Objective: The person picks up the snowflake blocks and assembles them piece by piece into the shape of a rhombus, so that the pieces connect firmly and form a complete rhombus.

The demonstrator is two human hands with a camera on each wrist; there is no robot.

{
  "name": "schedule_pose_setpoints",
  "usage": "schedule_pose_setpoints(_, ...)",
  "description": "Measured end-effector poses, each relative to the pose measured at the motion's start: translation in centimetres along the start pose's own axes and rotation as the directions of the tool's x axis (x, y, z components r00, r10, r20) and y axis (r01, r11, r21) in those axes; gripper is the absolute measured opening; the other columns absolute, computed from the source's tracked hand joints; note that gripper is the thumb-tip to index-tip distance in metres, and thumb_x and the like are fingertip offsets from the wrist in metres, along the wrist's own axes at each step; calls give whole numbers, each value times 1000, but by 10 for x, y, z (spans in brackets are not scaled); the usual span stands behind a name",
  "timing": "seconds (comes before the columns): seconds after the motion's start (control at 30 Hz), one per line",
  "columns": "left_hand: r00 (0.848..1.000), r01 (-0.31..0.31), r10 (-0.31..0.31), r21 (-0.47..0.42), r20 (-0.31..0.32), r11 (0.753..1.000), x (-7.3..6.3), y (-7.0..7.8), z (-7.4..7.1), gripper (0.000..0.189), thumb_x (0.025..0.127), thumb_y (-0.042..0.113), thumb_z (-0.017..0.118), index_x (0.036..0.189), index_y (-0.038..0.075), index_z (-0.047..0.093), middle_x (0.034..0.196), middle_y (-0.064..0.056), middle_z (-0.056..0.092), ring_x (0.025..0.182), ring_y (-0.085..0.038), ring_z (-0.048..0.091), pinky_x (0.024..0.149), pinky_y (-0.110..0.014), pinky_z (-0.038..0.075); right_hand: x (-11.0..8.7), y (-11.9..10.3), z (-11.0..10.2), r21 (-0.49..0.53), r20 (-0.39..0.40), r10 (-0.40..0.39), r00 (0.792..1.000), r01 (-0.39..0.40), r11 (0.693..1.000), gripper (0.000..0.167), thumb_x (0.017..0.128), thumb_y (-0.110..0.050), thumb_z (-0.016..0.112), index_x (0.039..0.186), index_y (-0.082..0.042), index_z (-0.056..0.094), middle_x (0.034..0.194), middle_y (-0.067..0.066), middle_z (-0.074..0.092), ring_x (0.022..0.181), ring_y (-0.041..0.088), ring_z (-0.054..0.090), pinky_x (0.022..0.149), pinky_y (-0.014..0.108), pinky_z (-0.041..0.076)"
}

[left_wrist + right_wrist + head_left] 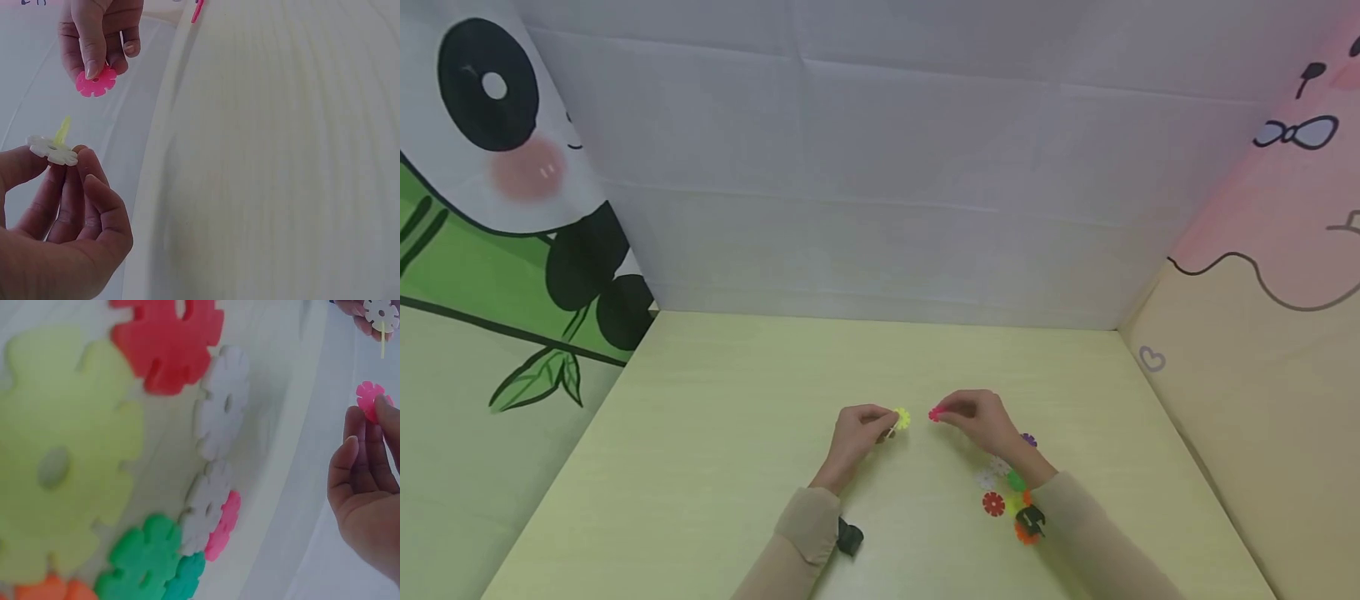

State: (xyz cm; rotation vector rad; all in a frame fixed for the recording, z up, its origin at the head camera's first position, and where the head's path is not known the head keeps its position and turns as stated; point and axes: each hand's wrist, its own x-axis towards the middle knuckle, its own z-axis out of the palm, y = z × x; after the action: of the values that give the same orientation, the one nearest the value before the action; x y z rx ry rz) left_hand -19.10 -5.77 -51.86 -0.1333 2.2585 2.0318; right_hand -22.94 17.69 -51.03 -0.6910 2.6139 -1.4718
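My left hand (859,435) pinches a white notched disc (55,151) with a yellow notched disc (902,418) joined to it, standing crosswise in the left wrist view. Across a small gap, my right hand (981,419) pinches a pink notched disc (95,82) between thumb and fingers. The pink disc is apart from the joined white and yellow pair. Both hands are raised over the middle of the table, facing each other.
Under my right forearm lie several loose notched discs on the table (737,375), among them a red disc (993,504), a green disc (142,559) and a purple disc (1028,439). Fabric walls with printed drawings enclose the table at the back and sides.
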Motion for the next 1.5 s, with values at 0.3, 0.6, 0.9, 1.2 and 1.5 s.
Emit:
schedule_pose_setpoints(0.3,1000,7,-7,21,15,1000,-3,3,0,19,86,23,71,87,4,75,75,-6,68,70,-17,60,66,-30,47,9,-8,4,46,48,-38,998,36,998,11,87,-11,71,97,-13,73,93,-7,70,86,20,67,75,28,52)
schedule_pose_setpoints(0.6,999,-28,27,6,44,1000,-5,2,-2,21,86,26,72,85,4,75,74,-6,67,69,-16,57,64,-30,46,14,-16,8,96,109,-92,990,81,992,11,89,-6,68,98,-9,72,93,-2,70,88,33,66,74,30,52)
schedule_pose_setpoints(0.9,998,-18,17,5,54,1000,-6,3,-5,21,84,27,73,83,6,75,74,-5,67,70,-16,58,64,-29,47,15,-23,8,92,139,-90,986,77,993,11,89,-8,67,100,-7,72,95,2,70,88,29,66,74,29,52)
schedule_pose_setpoints(1.2,998,-25,24,20,58,999,-6,5,-3,21,85,25,72,81,5,75,71,-4,66,68,-16,60,64,-30,47,16,-19,9,85,164,-126,978,113,990,10,90,-5,64,98,-7,71,93,0,69,85,25,67,74,34,53)
schedule_pose_setpoints(1.5,996,-40,39,14,74,999,-6,4,-3,19,85,21,72,80,3,74,71,-5,67,66,-16,60,62,-30,47,17,-24,9,90,192,-152,970,137,987,9,88,-8,68,96,-8,72,92,-2,69,86,21,66,75,29,52)
